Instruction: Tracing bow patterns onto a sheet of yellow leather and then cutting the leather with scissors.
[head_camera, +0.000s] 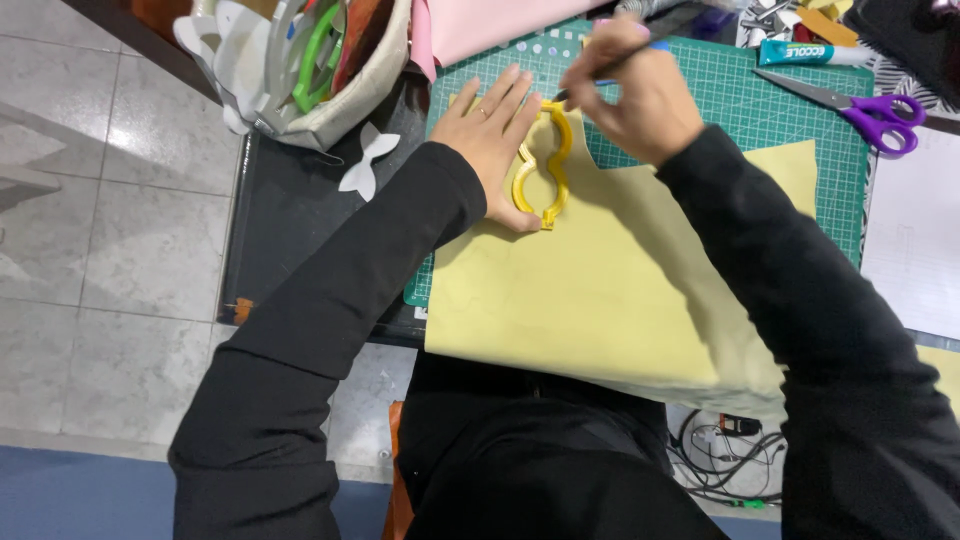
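Template: yellow outline template (545, 170), a curvy open frame, is lying flat on the pale yellow sheet (620, 290), near that sheet's upper left part.
Left hand: left hand (495, 140) is pressing down on the template with flat, spread fingers, the palm lying over its left edge and the thumb reaching its lower end; it is not gripping anything, only pinning.
Right hand: right hand (635, 95) is clenching around a dark pen (610, 62), whose tip is meeting the template's upper edge just beside the left fingertips.
Sheet: it is resting on the green cutting mat (760, 95) and is hanging over the near table edge toward the person's lap.
Mat: it is lying on the dark table (290, 220), its grid showing above and to the right of the sheet.
Around: purple-handled scissors (860, 108) are lying on the mat's right part, well apart from both hands; a glue tube (810, 52) is lying above them; a white cutout (362, 165) is sitting on the table left of the mat; a cloth bag (300, 60) holding white and green shapes is standing at the table's far left.
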